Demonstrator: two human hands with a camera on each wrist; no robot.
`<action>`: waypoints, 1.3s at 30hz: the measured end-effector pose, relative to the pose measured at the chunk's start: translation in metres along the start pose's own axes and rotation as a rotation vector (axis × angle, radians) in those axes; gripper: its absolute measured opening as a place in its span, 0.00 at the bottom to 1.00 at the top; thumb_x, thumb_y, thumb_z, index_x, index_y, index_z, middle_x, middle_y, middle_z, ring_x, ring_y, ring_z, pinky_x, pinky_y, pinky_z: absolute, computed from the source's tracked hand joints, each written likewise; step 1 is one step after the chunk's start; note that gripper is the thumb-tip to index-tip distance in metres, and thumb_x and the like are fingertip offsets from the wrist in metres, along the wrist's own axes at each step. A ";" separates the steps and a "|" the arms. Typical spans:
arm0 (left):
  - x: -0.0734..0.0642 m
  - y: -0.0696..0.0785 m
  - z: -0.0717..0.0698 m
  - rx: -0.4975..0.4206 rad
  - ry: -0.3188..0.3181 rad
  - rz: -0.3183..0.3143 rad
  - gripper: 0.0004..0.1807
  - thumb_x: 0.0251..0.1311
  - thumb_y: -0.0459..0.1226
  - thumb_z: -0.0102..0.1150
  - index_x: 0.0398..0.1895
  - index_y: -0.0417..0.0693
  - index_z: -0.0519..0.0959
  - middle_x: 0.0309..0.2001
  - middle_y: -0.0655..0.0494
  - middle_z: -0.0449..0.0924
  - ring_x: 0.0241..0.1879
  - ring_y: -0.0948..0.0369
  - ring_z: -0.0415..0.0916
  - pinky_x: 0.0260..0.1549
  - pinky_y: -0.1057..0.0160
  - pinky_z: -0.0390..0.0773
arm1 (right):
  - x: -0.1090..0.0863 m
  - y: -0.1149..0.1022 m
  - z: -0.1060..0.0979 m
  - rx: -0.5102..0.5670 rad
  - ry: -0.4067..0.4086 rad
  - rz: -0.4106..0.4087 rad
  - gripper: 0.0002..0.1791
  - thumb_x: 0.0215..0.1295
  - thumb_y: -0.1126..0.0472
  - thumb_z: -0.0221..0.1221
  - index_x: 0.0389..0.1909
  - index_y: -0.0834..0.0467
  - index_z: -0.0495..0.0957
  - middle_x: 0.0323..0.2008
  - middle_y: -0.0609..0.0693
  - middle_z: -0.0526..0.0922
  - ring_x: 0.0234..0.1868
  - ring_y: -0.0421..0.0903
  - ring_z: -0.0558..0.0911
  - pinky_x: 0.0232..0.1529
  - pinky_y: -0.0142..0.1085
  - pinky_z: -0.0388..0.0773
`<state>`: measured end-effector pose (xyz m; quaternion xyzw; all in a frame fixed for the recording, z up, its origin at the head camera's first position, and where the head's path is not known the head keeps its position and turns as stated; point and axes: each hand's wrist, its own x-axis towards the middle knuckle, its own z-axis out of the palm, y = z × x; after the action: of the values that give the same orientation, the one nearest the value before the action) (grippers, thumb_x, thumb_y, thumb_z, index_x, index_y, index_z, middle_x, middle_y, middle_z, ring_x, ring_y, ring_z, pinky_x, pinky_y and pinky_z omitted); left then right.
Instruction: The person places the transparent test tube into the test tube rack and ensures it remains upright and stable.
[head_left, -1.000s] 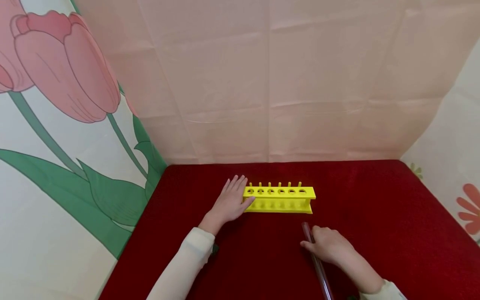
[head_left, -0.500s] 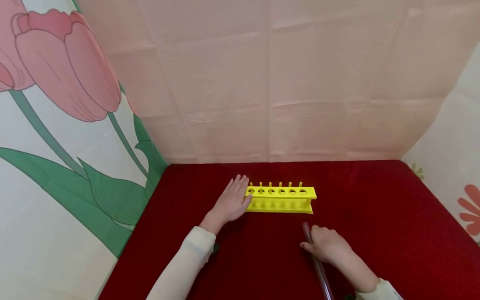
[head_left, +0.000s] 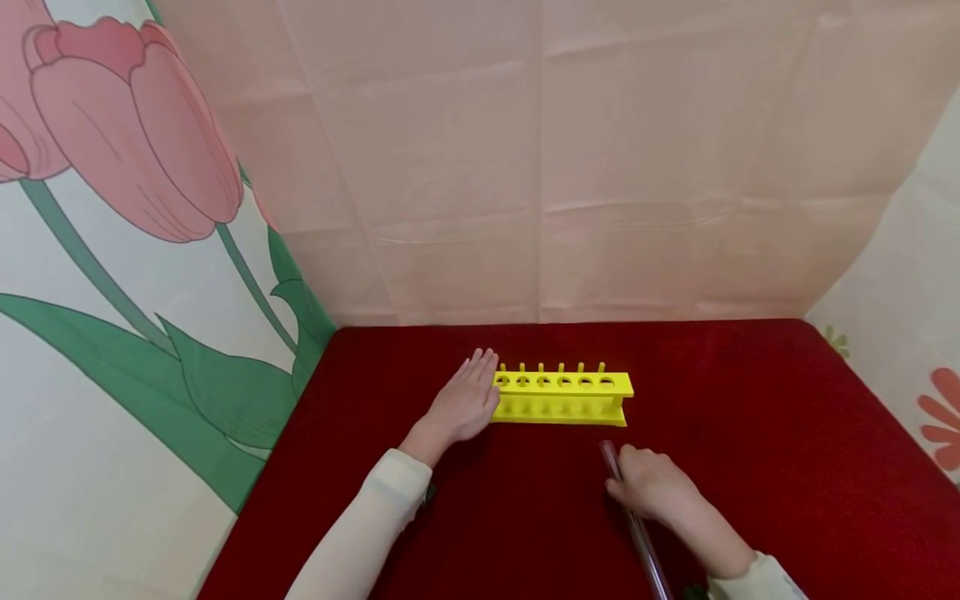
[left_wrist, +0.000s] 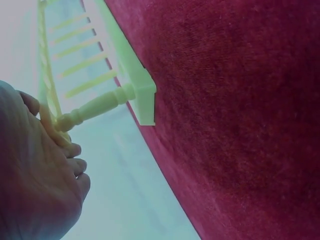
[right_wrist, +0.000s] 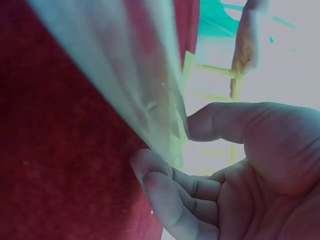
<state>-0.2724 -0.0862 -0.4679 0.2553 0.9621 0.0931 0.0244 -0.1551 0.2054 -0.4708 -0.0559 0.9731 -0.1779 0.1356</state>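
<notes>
A yellow test tube rack (head_left: 562, 408) stands on the red cloth, its row of round holes facing up and pegs rising along the back. My left hand (head_left: 463, 404) lies at its left end, fingers straight and pointing away, thumb beside the near side. The left wrist view shows that hand (left_wrist: 35, 170) against the rack's top plate, by an end post (left_wrist: 95, 109). Nearer to me, my right hand (head_left: 656, 486) pinches a long clear test tube (head_left: 647, 554) between thumb and fingers. The right wrist view shows the tube (right_wrist: 120, 65) slanting up from the fingertips.
Red velvety cloth (head_left: 735, 400) covers the table. A plain pinkish curtain (head_left: 540, 208) hangs behind its back edge. To the left is a sheet printed with tulips (head_left: 135, 125), to the right one with a red flower (head_left: 941, 421).
The left thumb has drawn in toward the fingers and the rack sits very slightly further right. The right thumb has pulled back, and the tube's far end has shifted a little left.
</notes>
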 end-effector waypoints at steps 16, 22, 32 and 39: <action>-0.001 0.001 -0.001 0.003 -0.014 0.001 0.33 0.81 0.47 0.26 0.82 0.44 0.42 0.83 0.49 0.40 0.81 0.56 0.32 0.79 0.58 0.40 | -0.004 -0.006 -0.017 0.071 0.018 -0.002 0.10 0.59 0.59 0.63 0.27 0.56 0.71 0.20 0.49 0.73 0.20 0.44 0.73 0.21 0.36 0.71; -0.001 0.001 -0.002 0.000 -0.024 -0.005 0.33 0.81 0.48 0.26 0.82 0.45 0.42 0.83 0.51 0.39 0.81 0.57 0.31 0.79 0.58 0.39 | -0.007 -0.010 -0.027 0.114 -0.011 0.005 0.10 0.64 0.58 0.62 0.31 0.58 0.72 0.21 0.50 0.73 0.20 0.44 0.73 0.21 0.36 0.71; 0.001 0.000 -0.002 -0.010 -0.028 0.000 0.33 0.81 0.47 0.26 0.83 0.44 0.42 0.83 0.50 0.39 0.81 0.57 0.30 0.79 0.58 0.39 | -0.012 -0.017 -0.042 0.171 0.006 -0.014 0.08 0.65 0.58 0.60 0.36 0.59 0.73 0.22 0.50 0.73 0.20 0.43 0.72 0.20 0.35 0.70; 0.001 -0.001 0.000 -0.011 -0.019 0.011 0.33 0.81 0.47 0.25 0.82 0.44 0.42 0.83 0.49 0.40 0.81 0.56 0.31 0.78 0.59 0.39 | -0.014 -0.022 -0.051 0.184 0.048 -0.055 0.09 0.65 0.59 0.60 0.39 0.61 0.74 0.23 0.49 0.74 0.20 0.42 0.71 0.19 0.35 0.70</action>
<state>-0.2737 -0.0869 -0.4677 0.2613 0.9599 0.0960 0.0345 -0.1546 0.2042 -0.4139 -0.0655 0.9536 -0.2716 0.1120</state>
